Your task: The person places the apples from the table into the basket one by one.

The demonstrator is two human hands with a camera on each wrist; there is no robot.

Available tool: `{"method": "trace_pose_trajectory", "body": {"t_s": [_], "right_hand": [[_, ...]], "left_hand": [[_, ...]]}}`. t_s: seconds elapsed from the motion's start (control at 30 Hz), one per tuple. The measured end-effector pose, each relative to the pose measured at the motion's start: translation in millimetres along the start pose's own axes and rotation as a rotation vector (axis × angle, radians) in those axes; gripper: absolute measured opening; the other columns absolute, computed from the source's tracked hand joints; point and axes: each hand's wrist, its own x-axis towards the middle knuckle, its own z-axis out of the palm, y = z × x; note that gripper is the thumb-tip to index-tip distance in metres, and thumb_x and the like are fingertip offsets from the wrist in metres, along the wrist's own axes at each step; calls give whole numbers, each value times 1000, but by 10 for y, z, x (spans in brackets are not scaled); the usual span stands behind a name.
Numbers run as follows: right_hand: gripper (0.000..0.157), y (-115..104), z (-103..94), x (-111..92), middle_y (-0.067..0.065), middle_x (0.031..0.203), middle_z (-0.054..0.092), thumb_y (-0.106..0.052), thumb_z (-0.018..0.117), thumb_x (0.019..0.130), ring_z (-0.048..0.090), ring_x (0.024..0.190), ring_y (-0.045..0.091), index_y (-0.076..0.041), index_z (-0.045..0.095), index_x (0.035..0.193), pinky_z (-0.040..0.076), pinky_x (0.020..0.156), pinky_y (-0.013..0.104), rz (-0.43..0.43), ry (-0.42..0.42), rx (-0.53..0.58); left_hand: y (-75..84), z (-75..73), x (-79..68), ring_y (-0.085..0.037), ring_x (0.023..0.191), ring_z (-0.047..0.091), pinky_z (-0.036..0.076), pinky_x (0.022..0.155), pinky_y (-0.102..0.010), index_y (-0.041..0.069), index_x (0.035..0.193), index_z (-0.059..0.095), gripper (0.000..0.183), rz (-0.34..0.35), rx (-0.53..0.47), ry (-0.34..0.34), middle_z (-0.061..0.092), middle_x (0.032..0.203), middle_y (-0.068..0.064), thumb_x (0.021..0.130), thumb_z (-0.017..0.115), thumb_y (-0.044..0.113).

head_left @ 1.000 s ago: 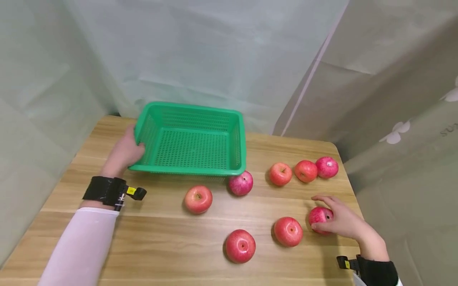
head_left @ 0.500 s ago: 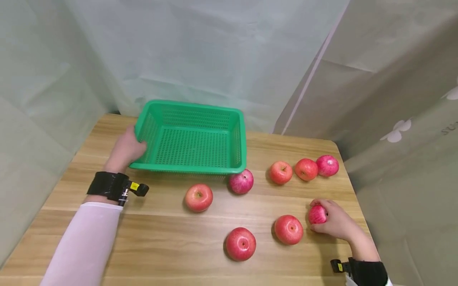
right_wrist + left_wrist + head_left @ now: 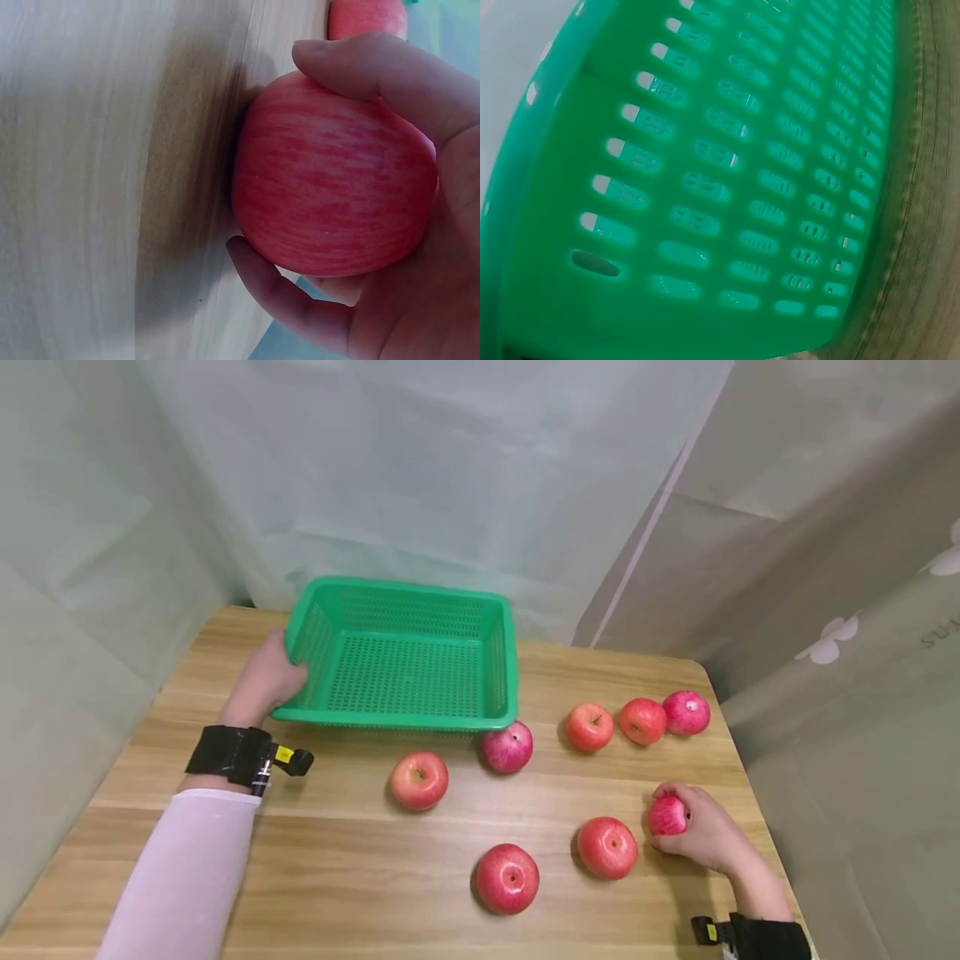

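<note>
Head view: the left hand [image 3: 268, 675], left of centre, grips the left side of a green perforated plastic basket [image 3: 401, 721], thumb over the rim. The basket occupies the upper-middle of the frame, its slotted floor visible; the left wrist view is mostly filled by its slotted wall. The right hand [image 3: 705, 831], at lower right, grasps a red-streaked apple [image 3: 334, 180], thumb on one side and fingers on the other, palm behind, per the right wrist view. The held apple is close above or on the wood-grain table [image 3: 337, 885]; contact cannot be determined. Just left of it in the head view lies a red apple [image 3: 607, 847], with another, the bottom-centre apple [image 3: 507, 878], further left. A stemmed apple [image 3: 420, 781] lies below the basket; a magenta apple [image 3: 507, 748] sits at the basket's lower right corner, its top edge partly covered. Right of the basket, a row: a paler apple [image 3: 589, 727], then a mid-row apple [image 3: 642, 720] and an end apple [image 3: 686, 712], these last two apparently touching.
</note>
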Motion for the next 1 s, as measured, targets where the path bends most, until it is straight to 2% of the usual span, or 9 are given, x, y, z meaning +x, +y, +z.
{"method": "trace_pose_trajectory", "body": {"t_s": [0.17,0.4,1.0], "right_hand": [[68,14,31,-33,15,115,64,-22,102,66,62,103,33,-9,66,122,55,83,47,8,0,8],[67,36,53,-32,15,115,65,-20,102,66,63,104,32,-10,66,121,54,83,47,-19,37,15],[67,26,17,-78,22,125,63,-22,100,71,63,109,37,-9,65,126,55,83,48,15,65,21]], "left_hand": [[-3,19,-4,-51,111,53,51,85,-59,-12,160,16,68,-5,-3,-8,44,138,-42,104,47,11],[34,4,-38,-49,106,56,52,79,-53,-11,162,13,68,-22,-9,-16,44,139,-44,106,46,11],[61,17,-73,-46,99,59,55,71,-47,-12,159,18,63,-23,-8,-6,48,131,-41,106,46,10]]}}
